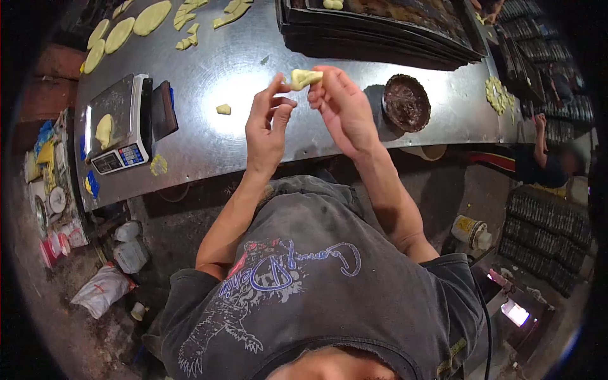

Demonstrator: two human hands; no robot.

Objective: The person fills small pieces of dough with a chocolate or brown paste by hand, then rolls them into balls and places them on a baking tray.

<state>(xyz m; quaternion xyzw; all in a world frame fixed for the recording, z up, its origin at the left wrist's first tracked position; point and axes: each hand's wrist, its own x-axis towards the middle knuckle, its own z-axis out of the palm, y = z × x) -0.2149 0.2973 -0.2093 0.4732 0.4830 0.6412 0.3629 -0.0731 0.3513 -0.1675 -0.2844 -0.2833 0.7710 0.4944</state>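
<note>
A small piece of pale dough (304, 78) is held above the metal table by my right hand (345, 107), its fingers closed on the piece's right end. My left hand (267, 126) is just left of the dough, fingers apart and curved, holding nothing that shows. Lower left of it, a small dough lump (223, 109) lies on the table. To the right of my right hand stands a round dark bowl (406, 103) with a brown, crusted inside.
The metal table (196, 149) carries a scale (117, 123) with dough, flat dough rounds (152, 18), cut strips (188, 14), stacked dark trays (386, 38) and a dough cluster (499, 96). Another person (546, 158) is at the right. A bucket (470, 231) stands below.
</note>
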